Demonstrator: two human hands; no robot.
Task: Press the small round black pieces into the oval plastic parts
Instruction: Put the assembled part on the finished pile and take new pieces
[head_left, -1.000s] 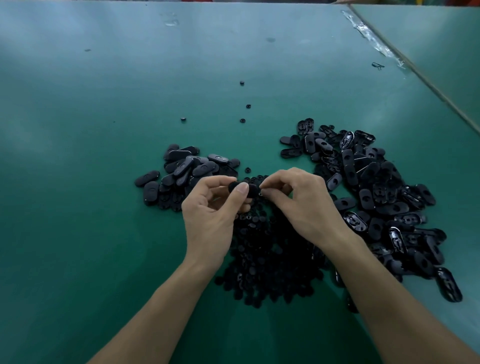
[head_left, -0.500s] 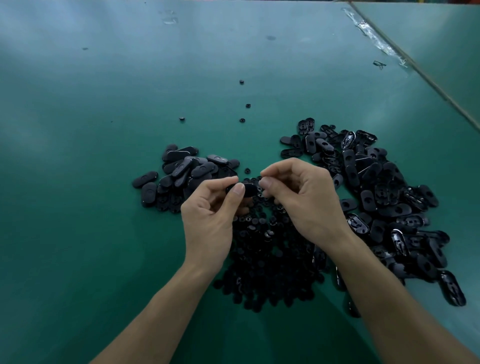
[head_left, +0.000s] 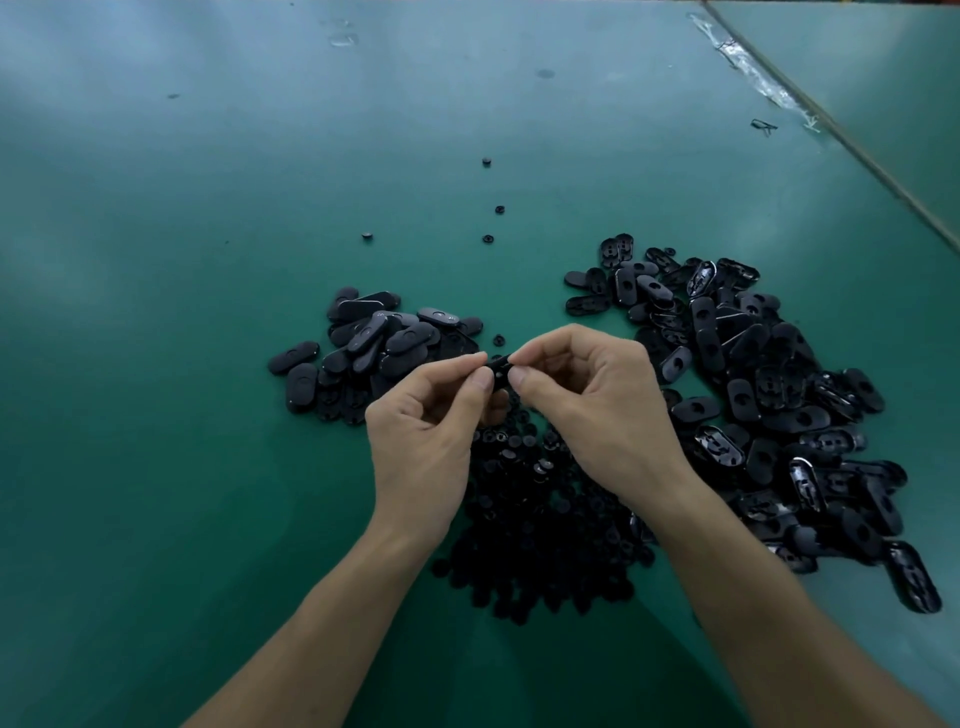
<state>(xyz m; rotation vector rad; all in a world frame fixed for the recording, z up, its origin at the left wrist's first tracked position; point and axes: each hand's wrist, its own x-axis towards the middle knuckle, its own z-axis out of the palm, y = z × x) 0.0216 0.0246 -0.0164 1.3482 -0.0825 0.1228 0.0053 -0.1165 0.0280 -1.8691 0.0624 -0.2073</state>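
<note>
Above the heap of small round black pieces (head_left: 540, 509), both hands meet on one black oval plastic part (head_left: 500, 368). My left hand (head_left: 431, 431) pinches its left end between thumb and forefinger. My right hand (head_left: 597, 400) pinches the right end, thumb and forefinger tips pressed on it. Fingers hide most of the part, and I cannot tell whether a round piece sits in it. A pile of oval parts lying smooth side up (head_left: 369, 348) is to the left. A bigger pile of oval parts (head_left: 769, 405), many showing a hole or hollow underside, is to the right.
The green table top (head_left: 208, 208) stretches far and left. Several stray round pieces (head_left: 500, 209) lie on it beyond the hands. A seam with torn tape (head_left: 769, 88) runs diagonally at the upper right, with a small dark scrap (head_left: 763, 125) beside it.
Both hands have stayed together above the heap of round pieces. My right thumb and forefinger have closed further onto the oval part, now touching my left fingertips.
</note>
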